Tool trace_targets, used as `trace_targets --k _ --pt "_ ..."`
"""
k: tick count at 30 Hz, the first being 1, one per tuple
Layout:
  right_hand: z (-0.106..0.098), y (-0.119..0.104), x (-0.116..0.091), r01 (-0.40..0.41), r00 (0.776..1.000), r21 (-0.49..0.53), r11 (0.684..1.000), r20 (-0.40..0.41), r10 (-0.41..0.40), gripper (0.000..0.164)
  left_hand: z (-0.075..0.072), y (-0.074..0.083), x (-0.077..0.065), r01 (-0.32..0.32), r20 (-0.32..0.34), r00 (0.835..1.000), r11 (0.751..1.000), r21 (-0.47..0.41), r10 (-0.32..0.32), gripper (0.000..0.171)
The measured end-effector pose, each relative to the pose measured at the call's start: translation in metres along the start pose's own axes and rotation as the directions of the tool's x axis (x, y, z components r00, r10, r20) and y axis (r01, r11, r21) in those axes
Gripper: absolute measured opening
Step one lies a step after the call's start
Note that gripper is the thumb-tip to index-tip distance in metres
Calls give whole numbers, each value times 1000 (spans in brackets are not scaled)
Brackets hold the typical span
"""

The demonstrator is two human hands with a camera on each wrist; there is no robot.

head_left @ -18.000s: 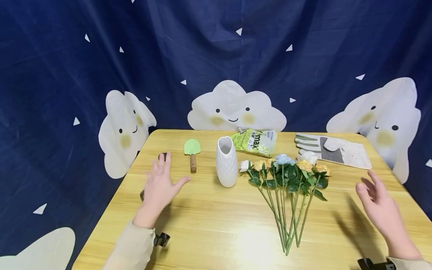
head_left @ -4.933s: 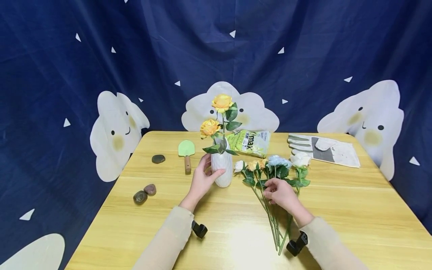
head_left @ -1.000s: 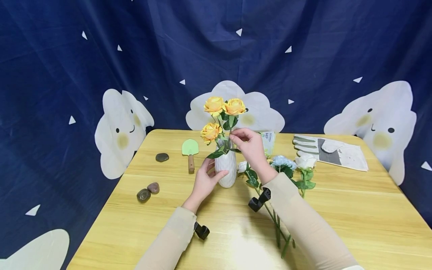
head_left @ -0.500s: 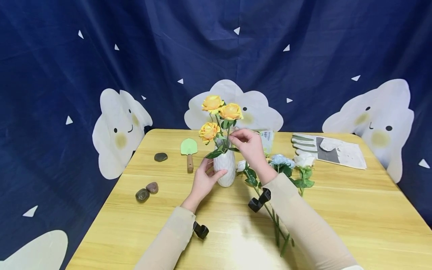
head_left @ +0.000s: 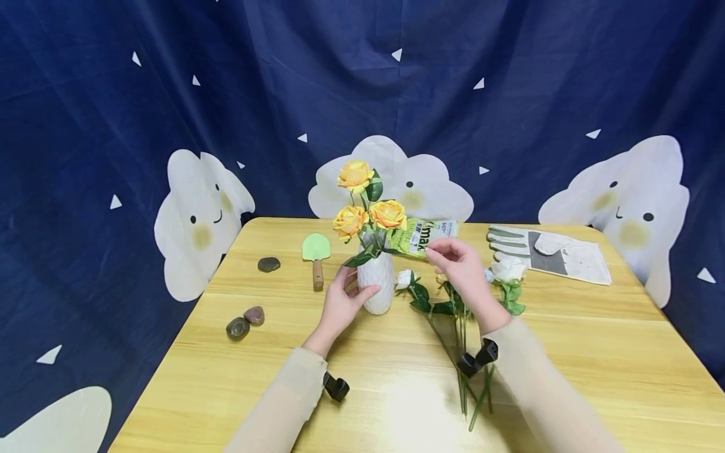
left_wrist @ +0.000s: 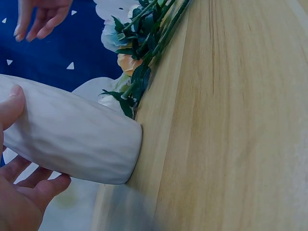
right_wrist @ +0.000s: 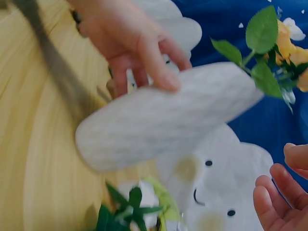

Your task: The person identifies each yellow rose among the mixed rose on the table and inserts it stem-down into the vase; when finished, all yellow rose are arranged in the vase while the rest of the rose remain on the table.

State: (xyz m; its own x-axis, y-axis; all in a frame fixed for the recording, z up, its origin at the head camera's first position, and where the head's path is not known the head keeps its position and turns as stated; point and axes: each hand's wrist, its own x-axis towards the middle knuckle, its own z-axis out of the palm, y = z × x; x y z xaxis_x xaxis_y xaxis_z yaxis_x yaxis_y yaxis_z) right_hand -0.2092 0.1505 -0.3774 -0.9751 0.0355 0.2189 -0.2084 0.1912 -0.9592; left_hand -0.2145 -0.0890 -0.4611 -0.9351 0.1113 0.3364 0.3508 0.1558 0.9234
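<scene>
My left hand (head_left: 342, 302) holds the white textured vase (head_left: 378, 280) from its left side, thumb in front. The left wrist view shows the same grip on the vase (left_wrist: 77, 134), its base on the table. Three yellow roses (head_left: 387, 214) stand in it, leaves over the rim. My right hand (head_left: 466, 274) hovers to the right of the vase, above the loose flowers, fingers loosely bent. In the right wrist view its fingers (right_wrist: 276, 192) hold nothing. Under it lie long stems (head_left: 463, 371), with a white rose (head_left: 404, 279) nearest the vase. The blue flower is mostly hidden behind it.
A green trowel (head_left: 316, 255) and several dark stones (head_left: 238, 328) lie on the left. Behind the vase is a green and white bag (head_left: 416, 236). A work glove (head_left: 552, 253) lies at the back right, near another white rose (head_left: 508, 269).
A third yellow rose has joined the two in the vase and sunk lower. My right hand has let go of its stem and moved right; my left has stayed on the vase.
</scene>
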Motion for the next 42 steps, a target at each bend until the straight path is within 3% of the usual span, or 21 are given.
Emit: trace_targets --k 8,12,18,24,27,32,42 --pt "-31 22 -21 -50 999 -7 999 -12 50 26 -1 0 -1 -2 -3 1000 1000 11 2 60" --pt "-38 35 -33 -129 992 -21 991 10 129 30 0 0 -1 0 0 1000 1000 10 0 60" --pt "-44 52 -55 -288 956 -54 956 50 290 33 0 3 -2 -1 27 1000 1000 -4 1 61" --pt "-44 61 -67 -364 922 -69 929 110 370 33 -2 27 -6 -11 36 999 1000 18 10 58" --pt "-43 63 -71 -395 909 -64 916 120 400 34 -2 20 -4 2 42 999 1000 10 -2 60" --pt "-43 63 -73 -395 909 -98 913 102 404 32 -1 3 1 3 28 1000 1000 4 -3 62" --pt "-39 73 -74 -385 905 -219 896 98 413 30 -1 1 0 -15 9 1000 1000 18 15 61"
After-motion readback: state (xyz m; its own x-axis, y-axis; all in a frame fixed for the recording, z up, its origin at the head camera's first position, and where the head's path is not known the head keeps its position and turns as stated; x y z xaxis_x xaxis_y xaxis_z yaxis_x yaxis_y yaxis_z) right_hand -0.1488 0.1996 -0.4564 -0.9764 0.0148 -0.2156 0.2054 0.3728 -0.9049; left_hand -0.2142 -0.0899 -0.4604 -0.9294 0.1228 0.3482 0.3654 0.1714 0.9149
